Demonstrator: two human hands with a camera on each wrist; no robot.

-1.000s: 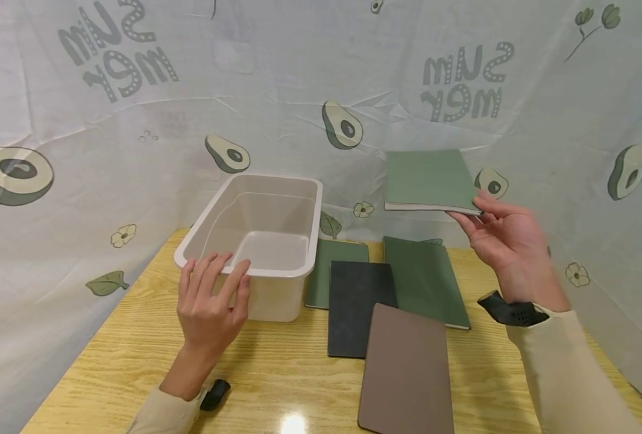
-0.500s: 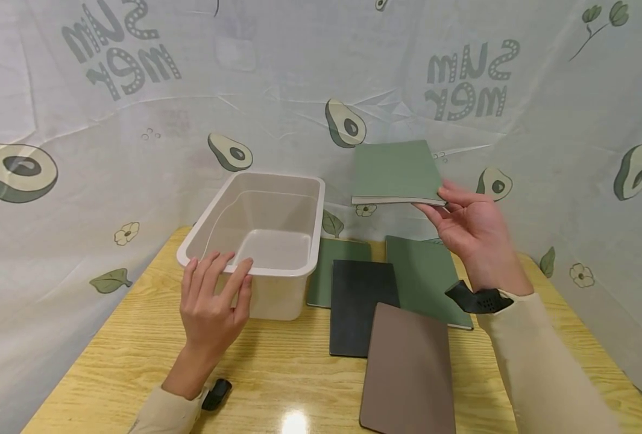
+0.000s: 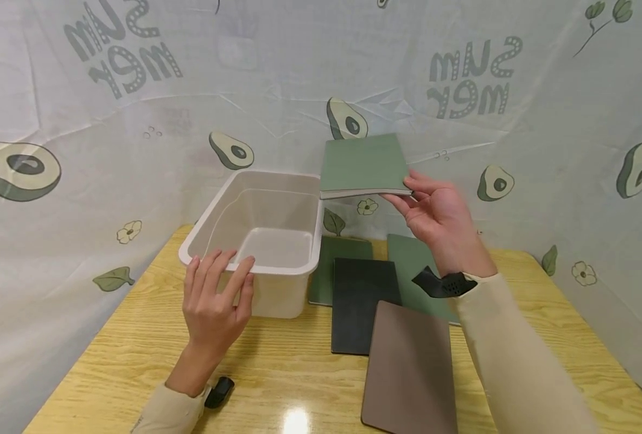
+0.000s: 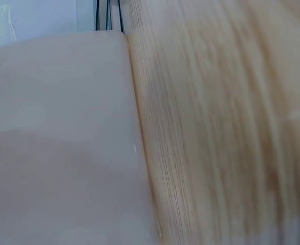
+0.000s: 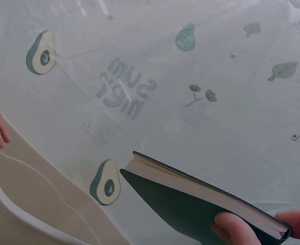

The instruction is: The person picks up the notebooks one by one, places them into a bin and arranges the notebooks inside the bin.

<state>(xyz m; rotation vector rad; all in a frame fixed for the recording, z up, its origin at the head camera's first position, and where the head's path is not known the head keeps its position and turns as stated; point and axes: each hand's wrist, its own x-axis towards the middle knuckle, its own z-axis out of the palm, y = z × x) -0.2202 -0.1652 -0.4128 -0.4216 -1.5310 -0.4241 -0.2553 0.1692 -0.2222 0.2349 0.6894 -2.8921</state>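
Observation:
In the head view my right hand [image 3: 437, 214] pinches a green notebook [image 3: 361, 164] by its near right corner, holding it in the air with its far left side by the bin's right rim. The right wrist view shows the notebook [image 5: 185, 204] edge-on, pages visible, between thumb and fingers. My left hand [image 3: 214, 298] rests its fingers on the near rim of a light beige plastic bin [image 3: 283, 295]; no notebook shows in its visible inside. In the left wrist view only the bin's wall [image 4: 58, 127] and the table appear.
Right of the bin, several notebooks lie on the wooden table [image 3: 136, 337]: a green one [image 3: 323, 283], a black one [image 3: 361, 307], a mauve-brown one [image 3: 407, 367] and another green one [image 3: 413, 265] partly behind my right arm. A patterned curtain [image 3: 277, 72] hangs behind.
My right hand has carried the green notebook leftward from the right side to beside the bin's rim. The left hand has stayed on the bin.

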